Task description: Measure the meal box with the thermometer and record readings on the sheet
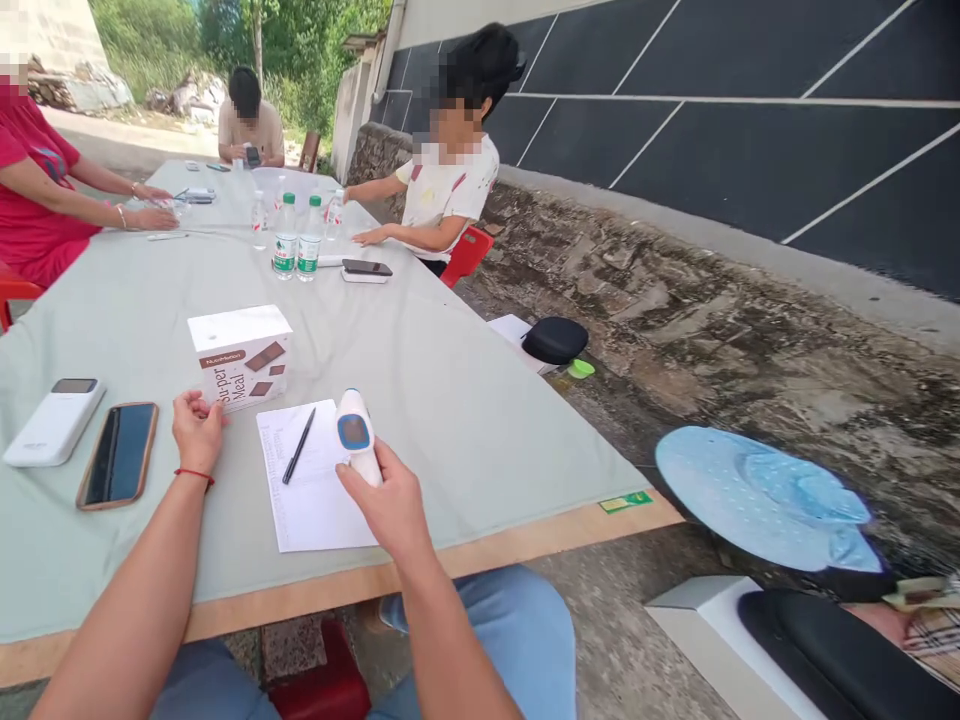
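Observation:
My right hand (391,490) is wrapped round the handle of a white infrared thermometer (355,432) with a blue-ringed screen, held above the paper. Under it lies a white printed sheet (307,515), and a black pen (299,446) rests across that sheet. My left hand (198,428), with a red string on the wrist, rests on the table with its fingers loosely curled. It is beside the lower left corner of a white box (244,360) marked "Super Meal"; whether it touches the box I cannot tell.
Left of my arm lie a phone (118,456) and a white power bank (56,422). Farther up the table (465,420) stand several water bottles (285,240), near a dark device (367,268). Three people sit around the table. A blue hat (757,495) is off the right edge.

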A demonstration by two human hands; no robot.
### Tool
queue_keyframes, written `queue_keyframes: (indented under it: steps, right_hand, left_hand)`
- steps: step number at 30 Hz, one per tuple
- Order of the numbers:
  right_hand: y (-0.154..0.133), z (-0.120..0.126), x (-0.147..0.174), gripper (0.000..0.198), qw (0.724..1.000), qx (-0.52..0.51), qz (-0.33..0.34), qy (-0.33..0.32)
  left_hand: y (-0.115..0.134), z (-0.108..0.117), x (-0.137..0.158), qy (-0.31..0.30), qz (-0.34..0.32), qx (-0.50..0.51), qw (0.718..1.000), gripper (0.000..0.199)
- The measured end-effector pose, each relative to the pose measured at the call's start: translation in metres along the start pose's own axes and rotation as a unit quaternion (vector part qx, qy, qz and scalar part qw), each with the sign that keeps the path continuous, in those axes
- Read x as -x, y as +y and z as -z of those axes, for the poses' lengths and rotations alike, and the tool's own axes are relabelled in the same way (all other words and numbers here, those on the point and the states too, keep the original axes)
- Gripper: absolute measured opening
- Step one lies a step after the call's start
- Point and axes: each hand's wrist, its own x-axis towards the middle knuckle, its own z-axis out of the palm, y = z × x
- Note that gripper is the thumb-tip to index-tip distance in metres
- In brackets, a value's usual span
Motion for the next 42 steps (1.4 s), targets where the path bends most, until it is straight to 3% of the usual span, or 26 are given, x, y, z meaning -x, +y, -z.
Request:
queue_keyframes:
  steps: [3, 7, 10, 14, 16, 20, 25, 28, 32, 34, 37, 39, 42]
  right_hand:
    - [0.039, 0.017, -0.045, 0.048, 0.98, 0.167, -0.032, 0.099]
    - [0.077, 0.045, -0.086, 0.041, 0.916, 0.393, -0.055, 0.059]
    - [0.084, 0.058, -0.098, 0.04, 0.872, 0.487, 0.002, 0.042]
    - [0.086, 0.038, -0.104, 0.031, 0.868, 0.469, 0.159, 0.044]
    - [0.091, 0.015, -0.106, 0.031, 0.87, 0.445, 0.211, -0.017]
    - [0.101, -0.017, -0.112, 0.037, 0.832, 0.459, 0.284, -0.126]
    - [0.103, -0.006, -0.116, 0.025, 0.807, 0.458, 0.339, -0.158]
    - [0.097, 0.007, -0.113, 0.019, 0.835, 0.413, 0.328, -0.159]
    - [0.082, 0.003, -0.098, 0.004, 0.947, 0.19, 0.258, -0.026]
    - [0.075, -0.009, -0.086, 0.008, 0.98, 0.048, 0.193, 0.007]
    - [0.072, -0.033, -0.069, 0.006, 0.993, -0.054, 0.093, -0.049]
    - [0.077, -0.045, -0.061, 0.011, 0.995, -0.049, 0.042, -0.071]
    - [0.086, -0.054, -0.056, 0.013, 0.999, 0.004, 0.023, -0.045]
  left_hand:
    - [-0.002, -0.004, 0.004, -0.038, 0.038, 0.059, 0.997, 0.036]
    - [-0.004, -0.01, 0.012, -0.104, 0.027, 0.081, 0.991, 0.031]
    - [-0.003, -0.013, 0.019, -0.159, 0.007, 0.106, 0.982, 0.04]
    - [0.006, -0.013, 0.027, -0.107, -0.005, 0.063, 0.992, 0.03]
    - [0.013, -0.011, 0.031, -0.065, -0.011, 0.033, 0.997, 0.018]
    - [0.025, -0.006, 0.04, -0.039, -0.021, 0.02, 0.999, 0.012]
    - [0.032, -0.006, 0.048, -0.056, -0.014, 0.057, 0.997, 0.02]
    - [0.033, -0.01, 0.048, -0.075, 0.015, 0.076, 0.994, 0.027]
    - [0.031, -0.013, 0.05, -0.122, 0.024, 0.067, 0.99, 0.034]
    - [0.03, -0.014, 0.052, -0.148, 0.028, 0.053, 0.987, 0.034]
    - [0.029, -0.015, 0.056, -0.171, 0.035, 0.036, 0.984, 0.032]
    - [0.029, -0.016, 0.058, -0.18, 0.035, 0.023, 0.983, 0.032]
    - [0.031, -0.017, 0.06, -0.196, 0.031, 0.0, 0.98, 0.032]
